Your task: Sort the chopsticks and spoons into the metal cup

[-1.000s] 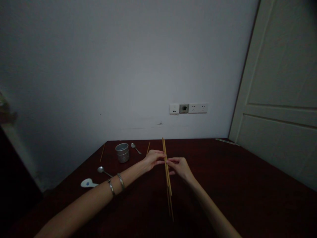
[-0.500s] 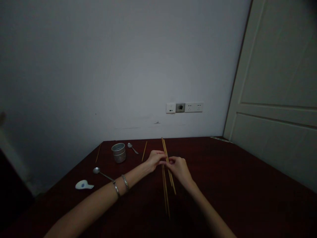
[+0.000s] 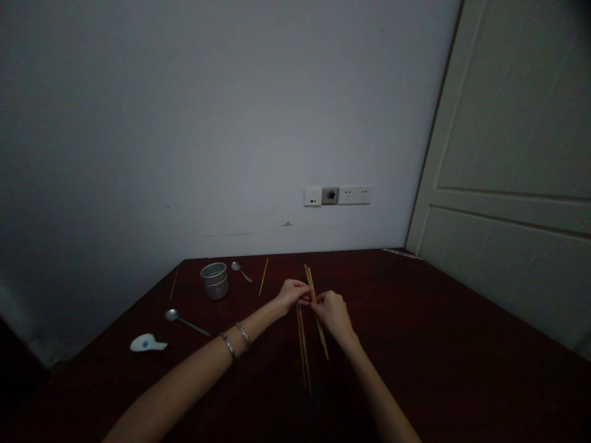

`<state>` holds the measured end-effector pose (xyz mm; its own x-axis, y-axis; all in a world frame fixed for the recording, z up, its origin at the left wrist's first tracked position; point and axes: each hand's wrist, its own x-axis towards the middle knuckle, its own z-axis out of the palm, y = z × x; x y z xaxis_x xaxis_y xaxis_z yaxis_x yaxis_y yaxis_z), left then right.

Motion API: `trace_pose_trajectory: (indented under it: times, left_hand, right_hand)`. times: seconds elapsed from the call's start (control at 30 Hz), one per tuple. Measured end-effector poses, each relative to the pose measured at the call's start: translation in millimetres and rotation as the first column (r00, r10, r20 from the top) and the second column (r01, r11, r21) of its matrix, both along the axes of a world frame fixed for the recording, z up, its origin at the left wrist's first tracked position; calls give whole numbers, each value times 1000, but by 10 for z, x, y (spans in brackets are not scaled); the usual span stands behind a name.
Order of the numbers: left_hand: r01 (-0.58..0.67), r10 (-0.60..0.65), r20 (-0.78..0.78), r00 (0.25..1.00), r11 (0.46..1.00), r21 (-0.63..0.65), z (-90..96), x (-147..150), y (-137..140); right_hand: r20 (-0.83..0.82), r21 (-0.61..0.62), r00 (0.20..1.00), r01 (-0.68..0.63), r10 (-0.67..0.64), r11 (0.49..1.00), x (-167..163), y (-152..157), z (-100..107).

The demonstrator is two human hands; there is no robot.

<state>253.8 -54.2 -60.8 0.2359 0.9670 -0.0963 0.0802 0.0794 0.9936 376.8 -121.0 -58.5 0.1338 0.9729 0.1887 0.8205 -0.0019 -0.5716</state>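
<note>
My left hand (image 3: 293, 294) and my right hand (image 3: 335, 312) meet over the dark red table (image 3: 378, 369). Their fingers pinch a few thin wooden chopsticks (image 3: 322, 335), which slant away from me with the far ends past my fingers. Below my left hand, two more chopsticks (image 3: 303, 354) point toward me. Fingers hide their far ends, so I cannot tell whether they are held or lie on the table. Two bracelets (image 3: 235, 341) circle my left wrist.
To the left are a metal cup (image 3: 215, 283), a small spoon (image 3: 241, 271), a longer metal spoon (image 3: 187, 322) and a white ceramic spoon (image 3: 146, 343). Single chopsticks lie at the far left (image 3: 174, 283) and right of the cup (image 3: 263, 277). A wall with sockets (image 3: 338, 195) stands behind.
My view has shifted slightly, moving the tabletop things left in the picture. The held chopsticks have slid a little toward me and right relative to the table. Both hands keep their pinch.
</note>
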Motion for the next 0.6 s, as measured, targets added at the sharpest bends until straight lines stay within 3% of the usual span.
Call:
trace_pose_trajectory:
  times: [0.13, 0.3, 0.47, 0.6]
  left_hand:
    - [-70, 96, -325, 941, 993, 91, -68, -166, 97]
    - [57, 11, -694, 720, 995, 76, -146, -294, 52]
    - [147, 116, -872, 476, 967, 209, -173, -226, -71]
    - [116, 117, -919, 376, 978, 172, -138, -148, -152]
  right_hand:
    - [110, -93, 994, 33, -23, 995, -26, -54, -98]
    - [213, -151, 977, 18, 15, 988, -132, -93, -169]
    - [239, -139, 971, 8, 26, 990, -183, -80, -213]
    - [238, -141, 971, 1, 33, 990, -163, -83, -236]
